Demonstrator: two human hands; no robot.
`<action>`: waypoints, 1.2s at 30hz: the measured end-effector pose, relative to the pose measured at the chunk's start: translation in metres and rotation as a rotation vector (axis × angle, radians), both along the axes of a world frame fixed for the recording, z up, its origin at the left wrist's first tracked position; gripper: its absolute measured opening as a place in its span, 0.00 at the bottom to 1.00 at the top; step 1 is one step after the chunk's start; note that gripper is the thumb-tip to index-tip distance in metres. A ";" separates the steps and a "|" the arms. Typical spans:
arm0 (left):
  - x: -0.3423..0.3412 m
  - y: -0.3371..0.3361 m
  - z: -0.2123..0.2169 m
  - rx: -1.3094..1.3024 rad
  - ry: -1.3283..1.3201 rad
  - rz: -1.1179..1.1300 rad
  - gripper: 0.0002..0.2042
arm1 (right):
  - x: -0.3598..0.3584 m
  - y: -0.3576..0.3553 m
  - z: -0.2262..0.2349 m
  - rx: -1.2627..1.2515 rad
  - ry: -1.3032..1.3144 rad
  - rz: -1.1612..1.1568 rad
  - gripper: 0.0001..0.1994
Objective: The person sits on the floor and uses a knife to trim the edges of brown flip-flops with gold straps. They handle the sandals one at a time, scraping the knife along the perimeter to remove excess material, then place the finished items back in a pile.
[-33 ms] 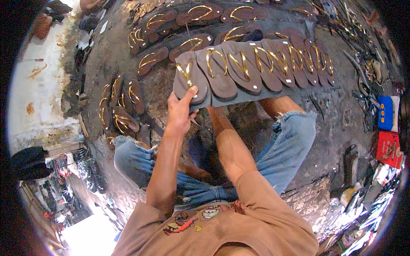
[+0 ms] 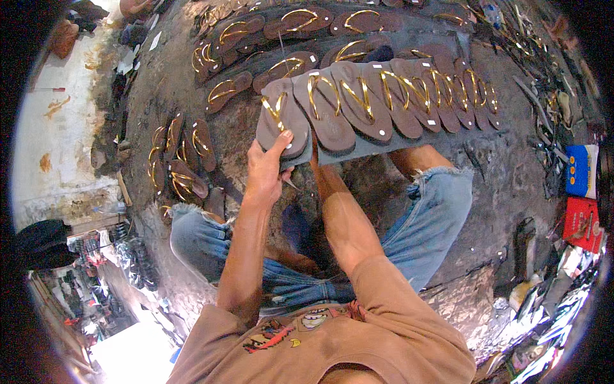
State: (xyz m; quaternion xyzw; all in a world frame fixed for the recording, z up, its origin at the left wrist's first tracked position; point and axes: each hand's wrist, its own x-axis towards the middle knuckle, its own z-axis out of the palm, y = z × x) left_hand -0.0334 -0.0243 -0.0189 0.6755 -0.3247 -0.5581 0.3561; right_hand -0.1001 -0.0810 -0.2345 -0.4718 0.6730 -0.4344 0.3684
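Observation:
A dark grey sheet [image 2: 358, 155] spans the space above my lap, carrying a row of several brown flip-flops [image 2: 331, 128] with gold straps. My left hand [image 2: 265, 168] is closed at the row's left end. Its thumb presses on the sole of the leftmost flip-flop [image 2: 295, 128], while its other fingers curl beneath. This flip-flop is slightly tilted against its neighbour. My right forearm [image 2: 342, 208] reaches up under the sheet, which hides the right hand and its fingers. Small white stickers show on some soles.
More gold-strapped flip-flops [image 2: 297, 22] lie in rows on the dark floor beyond the sheet. Another group [image 2: 181, 150] lies at the left. A blue-and-white packet [image 2: 581, 170] and a red box [image 2: 582, 224] are at the far right. My bent knees flank the sheet's near side.
My left hand and the leftmost flip-flop have shifted slightly left and down. The rest of the row looks almost unmoved.

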 end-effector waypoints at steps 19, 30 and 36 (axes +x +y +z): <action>0.061 0.116 0.103 -0.542 0.097 -0.078 0.31 | -0.042 0.146 0.299 -0.276 -0.279 0.197 0.15; 0.122 0.151 0.141 -0.079 0.364 0.005 0.21 | -0.074 0.310 0.276 0.163 0.102 0.481 0.16; 0.127 0.160 0.127 -0.079 0.291 -0.031 0.24 | -0.080 0.367 0.256 0.301 0.138 0.548 0.15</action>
